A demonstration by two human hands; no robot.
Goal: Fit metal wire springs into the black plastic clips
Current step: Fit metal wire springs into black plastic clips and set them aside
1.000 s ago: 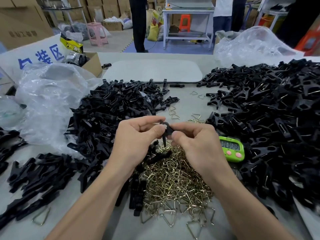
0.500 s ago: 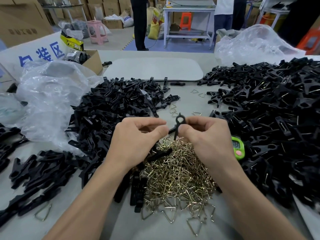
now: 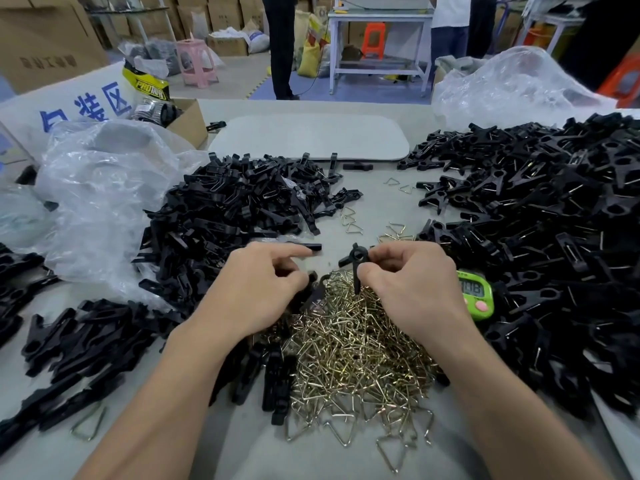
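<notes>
The left hand (image 3: 256,292) is coming away from the small black plastic clip (image 3: 356,259) that both hands were working on half a second ago. The clip is now sitting in the right hand (image 3: 412,289) alone, pinched in a narrow grip between thumb and fingertips and raised just above the far edge of the heap of brass-coloured bent wire springs (image 3: 353,344). The left hand's index finger is stretching out towards the near edge of the left heap of loose black plastic clip pieces (image 3: 235,216), which suggests the spring on this clip is probably seated and the next piece is being sought.

Whether a wire spring is actually sitting in the held clip is hard to make out, since the right thumb and fingers are covering its middle. The left hand's other fingers are curling under the palm, so I cannot tell whether its grip is holding anything. The large mound of black clips with wire showing (image 3: 554,237) is running off the right edge. A green digital timer (image 3: 476,296) is half hidden behind the right hand on the grey tabletop (image 3: 263,460).
</notes>
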